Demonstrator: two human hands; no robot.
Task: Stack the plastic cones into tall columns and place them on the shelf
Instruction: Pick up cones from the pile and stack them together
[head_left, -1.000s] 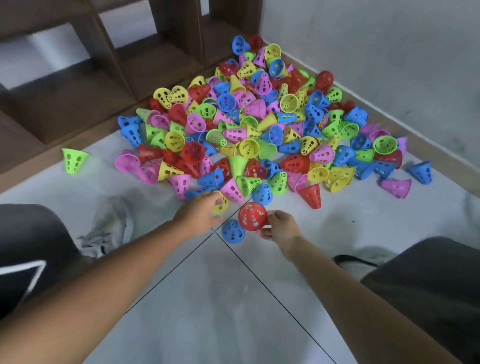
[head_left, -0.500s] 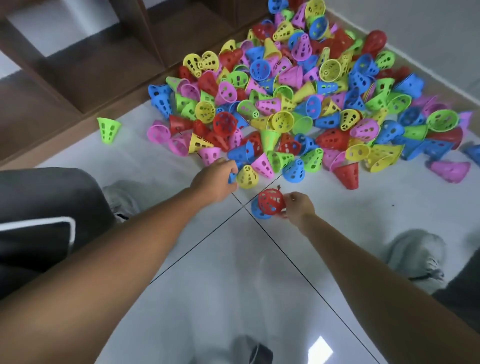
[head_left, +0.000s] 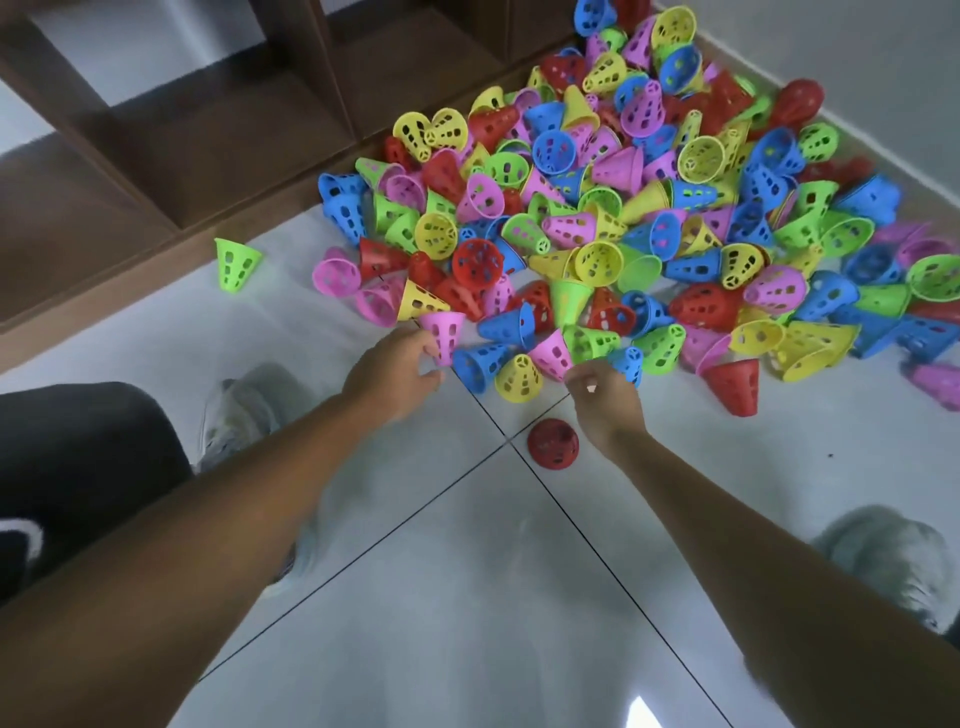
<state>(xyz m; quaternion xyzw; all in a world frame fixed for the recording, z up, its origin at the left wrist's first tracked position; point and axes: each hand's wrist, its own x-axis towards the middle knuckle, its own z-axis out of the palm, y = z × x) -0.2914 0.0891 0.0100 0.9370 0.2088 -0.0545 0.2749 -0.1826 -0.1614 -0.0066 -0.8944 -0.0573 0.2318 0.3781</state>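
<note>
Glossy grey tiled floor (head_left: 467, 597), dark grout lines crossing near middle. Big heap of perforated plastic cones (head_left: 623, 208), blue, pink, yellow, green, red, spread toward wall corner. Lone green cone (head_left: 235, 262) upright, apart from heap, just beside brown wooden shelf (head_left: 171, 130) base. Red cone (head_left: 554, 444) alone by grout crossing. Grey shoes (head_left: 244, 410) planted on tiles.

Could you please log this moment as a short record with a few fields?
Left hand: pinches a pink perforated plastic cone at the pile's near edge
Right hand: fingers curled at the pile's edge; contents unclear
Red perforated plastic cone: alone on the grey tiled floor, below the right hand
Brown wooden shelf: no cones inside
</note>
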